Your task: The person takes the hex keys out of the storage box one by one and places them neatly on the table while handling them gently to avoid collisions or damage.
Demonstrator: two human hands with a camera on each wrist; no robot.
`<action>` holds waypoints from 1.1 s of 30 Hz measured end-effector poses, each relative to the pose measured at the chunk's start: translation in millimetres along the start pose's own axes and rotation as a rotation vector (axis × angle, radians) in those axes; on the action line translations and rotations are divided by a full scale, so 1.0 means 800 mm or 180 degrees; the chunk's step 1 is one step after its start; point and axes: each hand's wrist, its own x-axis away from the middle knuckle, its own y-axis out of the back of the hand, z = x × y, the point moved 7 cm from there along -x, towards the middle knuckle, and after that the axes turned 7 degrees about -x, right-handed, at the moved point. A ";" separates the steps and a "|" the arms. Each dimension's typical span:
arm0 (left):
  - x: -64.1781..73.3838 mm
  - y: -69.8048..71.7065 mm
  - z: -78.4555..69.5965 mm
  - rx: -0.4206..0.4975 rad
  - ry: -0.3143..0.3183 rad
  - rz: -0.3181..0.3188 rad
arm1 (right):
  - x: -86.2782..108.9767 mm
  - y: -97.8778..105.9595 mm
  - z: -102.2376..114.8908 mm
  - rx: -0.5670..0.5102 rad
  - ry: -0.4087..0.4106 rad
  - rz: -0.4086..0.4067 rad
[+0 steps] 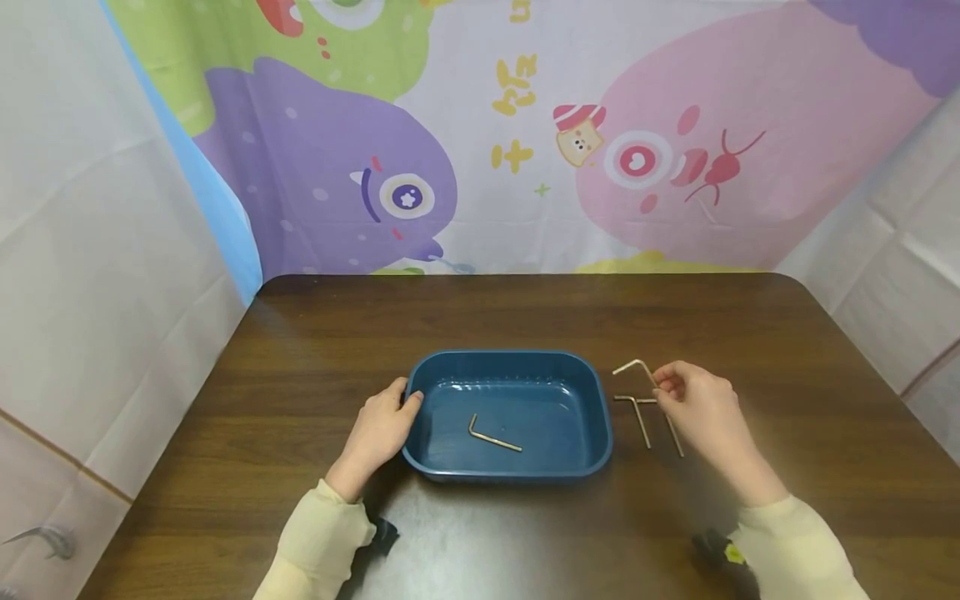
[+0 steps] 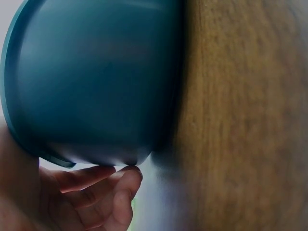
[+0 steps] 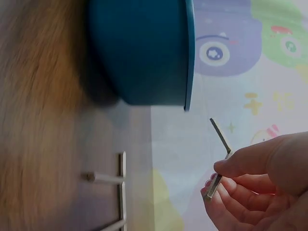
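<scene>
A blue rectangular tray [image 1: 508, 477] sits on the table, with one brass-coloured hex key [image 1: 497, 441] lying on its floor. My left hand [image 1: 382, 423] grips the tray's left end, thumb over the rim and fingers against the outer wall, as the left wrist view shows from below. To the right of the tray, my right hand [image 1: 697, 407] pinches another hex key [image 3: 220, 135] between thumb and fingers, its short arm pointing toward the tray. Two more hex keys lie on the table under that hand, one nearer the tray [image 1: 641, 423] and one [image 1: 674, 433] partly hidden.
The brown wooden table [image 1: 300, 350] has rounded far corners. Behind it hangs a curtain [image 1: 517, 225] printed with cartoon monsters. Dark straps [image 1: 384, 536] show under both sleeves near the front.
</scene>
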 end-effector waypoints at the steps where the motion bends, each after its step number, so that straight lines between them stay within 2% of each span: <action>1: 0.000 0.000 0.000 -0.0003 0.0003 0.0003 | 0.001 0.002 -0.003 0.0015 -0.0008 -0.0011; 7: -0.001 -0.001 0.000 0.0009 0.0011 -0.0002 | 0.005 0.011 -0.027 0.0115 -0.0089 -0.0005; 15: 0.001 -0.001 0.000 0.0024 0.0043 -0.0017 | 0.013 0.020 -0.066 0.0243 -0.0359 0.0121; 26: 0.002 -0.003 0.001 0.0025 0.0086 0.0045 | 0.024 0.035 -0.096 0.0354 -0.0379 0.0076; 33: 0.002 0.000 -0.002 0.0005 0.0025 0.0006 | 0.030 0.043 -0.124 0.0399 -0.0624 0.0165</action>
